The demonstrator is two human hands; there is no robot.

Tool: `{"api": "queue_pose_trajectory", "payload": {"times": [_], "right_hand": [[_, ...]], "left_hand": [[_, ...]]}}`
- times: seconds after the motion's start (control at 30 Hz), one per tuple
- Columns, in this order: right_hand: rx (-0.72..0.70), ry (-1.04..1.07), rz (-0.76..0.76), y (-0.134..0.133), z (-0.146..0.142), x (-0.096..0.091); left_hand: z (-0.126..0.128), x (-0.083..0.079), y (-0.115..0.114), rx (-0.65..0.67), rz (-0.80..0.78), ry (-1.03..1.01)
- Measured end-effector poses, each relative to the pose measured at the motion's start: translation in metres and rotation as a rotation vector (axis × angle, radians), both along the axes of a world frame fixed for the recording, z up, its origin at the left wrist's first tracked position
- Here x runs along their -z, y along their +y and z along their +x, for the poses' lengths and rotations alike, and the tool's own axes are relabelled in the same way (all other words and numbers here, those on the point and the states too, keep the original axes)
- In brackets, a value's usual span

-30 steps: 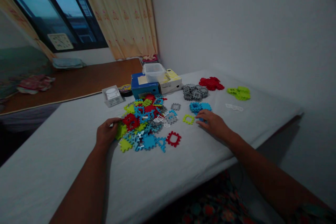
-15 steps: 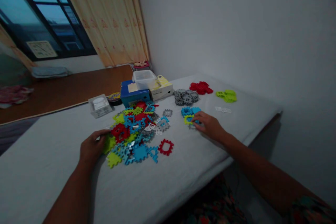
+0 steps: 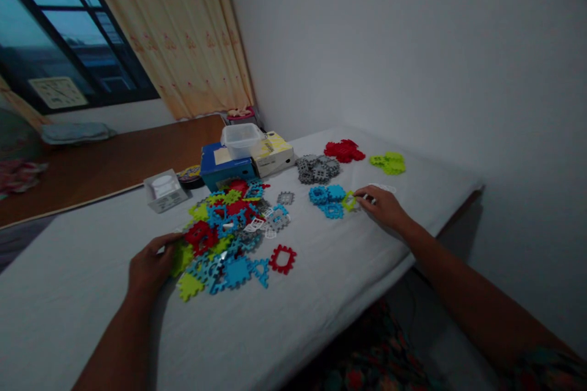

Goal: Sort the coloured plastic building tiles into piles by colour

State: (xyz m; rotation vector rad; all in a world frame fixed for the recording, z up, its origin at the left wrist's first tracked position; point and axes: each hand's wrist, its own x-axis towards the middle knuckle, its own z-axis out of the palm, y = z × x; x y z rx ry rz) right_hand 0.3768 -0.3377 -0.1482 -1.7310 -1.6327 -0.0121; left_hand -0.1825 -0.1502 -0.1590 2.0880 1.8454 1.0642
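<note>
A mixed pile of coloured interlocking tiles [image 3: 229,229] lies on the grey-covered table [image 3: 321,293]. My left hand [image 3: 149,266] rests at the pile's left edge, fingers curled on a lime tile [image 3: 181,256]. My right hand [image 3: 383,208] reaches to the right of the blue tile group [image 3: 326,198], fingertips pinched on a lime frame tile [image 3: 349,200]. Sorted groups lie beyond: grey tiles [image 3: 316,168], red tiles [image 3: 343,150], lime tiles [image 3: 389,162]. A red frame tile [image 3: 282,258] lies alone near the pile.
A blue box [image 3: 227,165] with a clear tub [image 3: 241,139] on it and a yellow-white box [image 3: 273,153] stand behind the pile. A small clear case [image 3: 164,190] sits to the left. White pieces [image 3: 384,187] lie by my right hand. The table edge runs right; a wall stands close behind.
My right hand has slid the lime frame tile from left of the blue group to its right side. The view has swung right. My left hand stays at the pile.
</note>
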Motion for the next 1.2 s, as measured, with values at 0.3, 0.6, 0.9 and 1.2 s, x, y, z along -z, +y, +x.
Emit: {"api": "queue_pose_trajectory", "payload": {"times": [0.3,0.6,0.9,1.2], "right_hand": [[-0.079,-0.090,-0.211,0.002,0.023,0.004],[-0.300,-0.058,-0.485,0.010,0.033,-0.022],[0.406,0.172,-0.142,0.032,0.151,-0.021],[0.623,0.179,-0.125,0.035,0.192,-0.001]], "left_hand": [[0.002,-0.002,0.000,-0.048,-0.095,-0.017],[0.008,-0.011,-0.007,-0.073,-0.145,-0.010],[0.007,-0.018,-0.004,-0.166,-0.184,-0.044],[0.002,-0.006,0.000,-0.099,-0.104,0.020]]}}
